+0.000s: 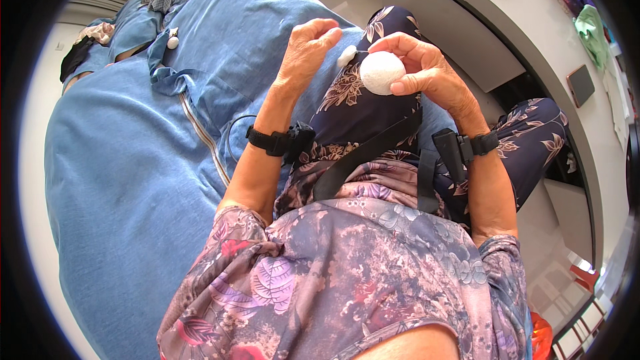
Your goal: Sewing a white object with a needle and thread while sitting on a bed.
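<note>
The white, foam-like round ball [381, 72] could drop leftward if the right hand [433, 73], pinching it, loosens; the left hand's [304, 53] grip I cannot tell.

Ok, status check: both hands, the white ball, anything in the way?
Right hand gripping white ball. Left hand raised, fingers curled; can't tell if holding anything. Small white piece between hands; nothing visibly blocking.

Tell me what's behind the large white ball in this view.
Behind the large white ball, the dark patterned trouser leg shows above, left of and below its outline. The patch directly behind the ball is covered, so whatever lies there can't be seen.
</note>
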`<state>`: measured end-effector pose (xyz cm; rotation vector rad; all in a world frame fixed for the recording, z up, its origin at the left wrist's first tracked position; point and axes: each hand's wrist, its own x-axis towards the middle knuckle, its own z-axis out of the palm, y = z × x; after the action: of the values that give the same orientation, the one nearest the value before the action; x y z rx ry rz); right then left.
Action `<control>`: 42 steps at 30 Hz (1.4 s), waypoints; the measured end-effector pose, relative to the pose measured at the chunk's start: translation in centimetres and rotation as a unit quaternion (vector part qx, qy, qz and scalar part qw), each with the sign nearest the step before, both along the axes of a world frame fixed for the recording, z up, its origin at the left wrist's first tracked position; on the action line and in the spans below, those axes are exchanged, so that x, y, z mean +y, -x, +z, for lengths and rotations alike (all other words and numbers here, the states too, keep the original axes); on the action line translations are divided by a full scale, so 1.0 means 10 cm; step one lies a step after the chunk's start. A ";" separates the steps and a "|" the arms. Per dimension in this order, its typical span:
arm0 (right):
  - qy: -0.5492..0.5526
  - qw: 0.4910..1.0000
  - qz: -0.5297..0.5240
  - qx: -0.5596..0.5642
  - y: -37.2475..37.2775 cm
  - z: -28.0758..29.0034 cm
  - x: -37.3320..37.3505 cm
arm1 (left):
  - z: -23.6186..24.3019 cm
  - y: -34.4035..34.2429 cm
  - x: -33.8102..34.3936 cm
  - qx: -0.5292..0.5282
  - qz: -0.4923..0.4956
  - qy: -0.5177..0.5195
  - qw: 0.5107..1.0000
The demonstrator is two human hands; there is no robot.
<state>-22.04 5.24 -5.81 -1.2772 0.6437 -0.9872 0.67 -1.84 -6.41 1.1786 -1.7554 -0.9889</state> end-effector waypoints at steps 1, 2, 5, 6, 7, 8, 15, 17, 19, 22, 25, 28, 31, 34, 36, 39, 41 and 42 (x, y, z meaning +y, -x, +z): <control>-0.002 1.000 -0.002 0.009 0.00 0.00 0.00 | -0.06 -0.06 -0.02 -0.001 0.000 0.000 1.000; -0.003 1.000 -0.004 0.019 0.01 0.00 -0.01 | -0.08 -0.09 -0.04 -0.024 0.006 -0.084 0.996; -0.004 1.000 -0.007 0.011 0.03 -0.01 -0.01 | -0.15 -0.09 -0.04 -0.034 0.009 -0.186 0.982; -0.005 1.000 -0.008 0.011 0.03 -0.01 -0.01 | -0.13 -0.06 -0.04 -0.078 -0.012 -0.203 0.976; -0.002 1.000 -0.010 0.008 0.03 -0.01 -0.01 | -0.12 -0.05 -0.04 -0.122 -0.033 -0.219 0.967; 0.002 1.000 -0.011 0.006 0.03 0.00 -0.02 | -0.17 -0.06 -0.05 -0.131 -0.032 -0.206 0.969; -0.002 0.999 -0.013 -0.034 0.05 -0.04 -0.05 | -0.25 -0.10 -0.04 -0.070 -0.111 -0.204 0.970; -0.008 0.999 -0.017 -0.040 0.05 -0.05 -0.06 | -0.27 -0.10 -0.03 -0.045 -0.135 -0.204 0.969; -0.011 0.999 -0.021 -0.038 0.05 -0.04 -0.05 | -0.26 -0.14 -0.04 -0.051 -0.124 -0.218 0.967; -0.009 0.999 -0.034 -0.039 0.06 -0.05 -0.05 | -0.18 -0.14 -0.03 -0.033 -0.090 -0.241 0.966; -0.004 0.997 -0.050 -0.052 0.08 -0.06 -0.07 | -0.12 -0.10 0.01 0.019 -0.044 -0.246 0.968; -0.010 0.996 -0.052 -0.076 0.11 -0.08 -0.08 | -0.03 -0.11 0.05 0.064 -0.030 -0.259 0.963; -0.014 0.994 -0.054 -0.096 0.13 -0.11 -0.10 | 0.01 -0.12 0.05 0.077 -0.059 -0.281 0.955; -0.005 0.993 -0.061 -0.103 0.15 -0.16 -0.12 | 0.03 -0.10 0.07 0.115 -0.079 -0.290 0.947; 0.000 0.992 -0.065 -0.104 0.14 -0.17 -0.13 | 0.02 -0.09 0.07 0.150 -0.079 -0.289 0.942; -0.005 0.991 -0.062 -0.115 0.13 -0.15 -0.12 | 0.00 -0.11 0.05 0.181 -0.100 -0.289 0.935; -0.015 0.990 -0.056 -0.125 0.12 -0.15 -0.11 | -0.01 -0.11 0.05 0.200 -0.098 -0.294 0.929; -0.016 0.990 -0.057 -0.125 0.11 -0.15 -0.11 | 0.00 -0.10 0.05 0.219 -0.096 -0.300 0.924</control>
<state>-23.19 4.14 -7.32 -1.0757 0.5387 -1.2049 1.70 -1.32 -6.45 1.0289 -1.2519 -1.8404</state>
